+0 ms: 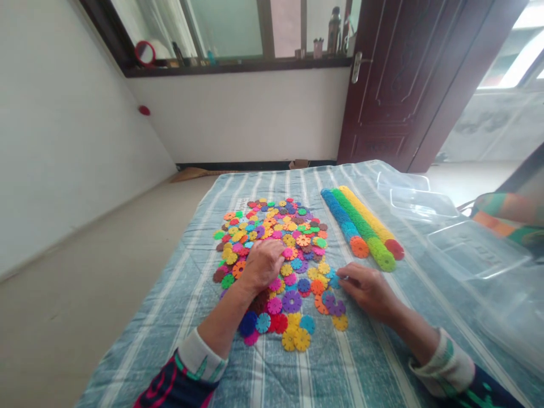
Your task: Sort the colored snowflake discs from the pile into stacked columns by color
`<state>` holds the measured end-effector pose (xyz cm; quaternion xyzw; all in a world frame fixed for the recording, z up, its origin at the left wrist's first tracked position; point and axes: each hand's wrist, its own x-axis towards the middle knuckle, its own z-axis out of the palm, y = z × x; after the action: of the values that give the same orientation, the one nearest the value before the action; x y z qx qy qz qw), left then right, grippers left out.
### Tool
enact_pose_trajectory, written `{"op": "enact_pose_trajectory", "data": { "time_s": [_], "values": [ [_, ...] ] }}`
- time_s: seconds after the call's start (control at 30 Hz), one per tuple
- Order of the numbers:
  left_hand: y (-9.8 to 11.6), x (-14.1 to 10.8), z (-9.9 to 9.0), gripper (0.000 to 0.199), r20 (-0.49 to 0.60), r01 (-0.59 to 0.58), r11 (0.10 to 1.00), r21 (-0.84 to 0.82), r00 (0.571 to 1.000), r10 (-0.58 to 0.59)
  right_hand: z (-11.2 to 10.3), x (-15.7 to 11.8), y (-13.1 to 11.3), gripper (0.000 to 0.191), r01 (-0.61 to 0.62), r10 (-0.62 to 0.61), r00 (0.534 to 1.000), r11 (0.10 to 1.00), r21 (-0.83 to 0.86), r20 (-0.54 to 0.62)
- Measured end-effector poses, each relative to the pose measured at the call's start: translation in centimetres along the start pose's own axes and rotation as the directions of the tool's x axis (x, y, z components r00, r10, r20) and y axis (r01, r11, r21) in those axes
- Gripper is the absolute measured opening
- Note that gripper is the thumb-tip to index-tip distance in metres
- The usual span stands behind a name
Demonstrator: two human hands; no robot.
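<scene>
Loose discs (292,301) and three rolls (357,224) on a striped cloth (178,283)

Nearest: two sleeves (187,374) with pale cuffs.
Right hand (369,289): at the heap's right edge, fingers narrowed at a blue disc (334,279); whether gripped, I cannot tell.
Left hand (263,263): over the middle of the heap, fingers curled by a pink disc (288,253); any hold is hidden from me.
Loose discs: mixed colours, spread low around both hands, presumably for easy reach.
Three rolls: stacked discs, mainly blue, green and yellow, side by side to the right, likely to keep colours apart.
Plastic boxes (478,252): clear, farther right, probably out of the way.
Farthest: a door (386,85) and a windowsill (238,68).
</scene>
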<state>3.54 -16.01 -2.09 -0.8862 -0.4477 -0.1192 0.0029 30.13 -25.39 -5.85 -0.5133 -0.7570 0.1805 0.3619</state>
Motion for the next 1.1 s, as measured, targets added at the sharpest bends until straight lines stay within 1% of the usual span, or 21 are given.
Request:
{"op": "enact_pose_trajectory", "data": {
  "time_s": [0.1,0.17,0.23,0.3,0.37,0.47,0.53,0.57,0.6,0.7,0.8,0.87,0.97,1.1],
  "values": [
    [0.0,-0.1,0.0,0.016,-0.033,0.05,0.998,0.047,0.998,-0.049,0.1,0.0,0.1,0.015,-0.001,0.001,1.0,1.0,-0.003,0.002],
    [0.2,-0.1,0.3,0.018,-0.057,0.058,0.997,0.043,0.997,-0.055,0.1,0.0,0.1,0.015,-0.001,0.001,1.0,1.0,-0.005,0.004],
    [0.5,-0.1,0.7,0.021,-0.063,-0.005,1.0,-0.009,0.998,0.004,0.1,0.0,0.2,0.015,0.003,-0.003,1.0,1.0,0.0,0.001],
    [0.9,0.1,1.2,0.028,-0.043,-0.105,0.992,-0.075,0.994,0.102,0.1,0.1,0.3,0.015,0.008,-0.008,1.0,1.0,0.004,-0.003],
    [1.5,0.6,1.5,0.034,-0.002,-0.179,0.977,-0.118,0.984,0.18,0.2,0.1,0.3,0.014,0.008,-0.008,1.0,1.0,0.007,-0.001],
    [2.4,1.9,1.4,0.034,0.099,-0.215,0.969,-0.124,0.969,0.228,0.2,0.2,0.5,0.014,0.001,-0.001,1.0,1.0,0.005,0.012],
    [2.4,2.9,1.2,0.03,0.156,-0.193,0.976,-0.1,0.966,0.207,0.2,0.2,0.5,0.014,-0.002,0.002,1.0,1.0,0.005,0.016],
    [2.2,3.4,1.1,0.027,0.166,-0.168,0.982,-0.083,0.97,0.18,0.3,0.2,0.5,0.014,-0.001,0.001,1.0,1.0,0.007,0.017],
    [1.9,3.8,1.0,0.026,0.158,-0.136,0.989,-0.064,0.977,0.145,0.3,0.2,0.5,0.015,-0.002,0.002,1.0,1.0,0.007,0.02],
    [0.5,4.2,0.8,0.025,0.078,-0.022,1.0,-0.001,0.997,0.022,0.3,0.2,0.3,0.015,-0.005,0.005,1.0,1.0,0.007,0.031],
    [-0.6,4.0,0.4,0.024,0.041,0.078,0.995,0.069,0.996,-0.081,0.3,0.2,0.2,0.015,-0.01,0.009,0.999,1.0,0.016,0.033],
    [-0.9,3.9,0.0,0.021,0.034,0.123,0.988,0.097,0.991,-0.127,0.3,0.2,0.1,0.015,-0.014,0.013,0.999,1.0,0.02,0.032],
    [-0.7,4.1,-0.4,0.02,0.042,0.158,0.982,0.103,0.986,-0.163,0.6,0.2,0.2,0.015,-0.017,0.017,1.0,1.0,0.013,0.024],
    [-0.1,4.3,-0.6,0.02,0.083,0.119,0.989,0.093,0.988,-0.127,1.4,0.1,0.4,0.016,0.011,-0.011,1.0,1.0,-0.011,-0.017]
  ]
}}
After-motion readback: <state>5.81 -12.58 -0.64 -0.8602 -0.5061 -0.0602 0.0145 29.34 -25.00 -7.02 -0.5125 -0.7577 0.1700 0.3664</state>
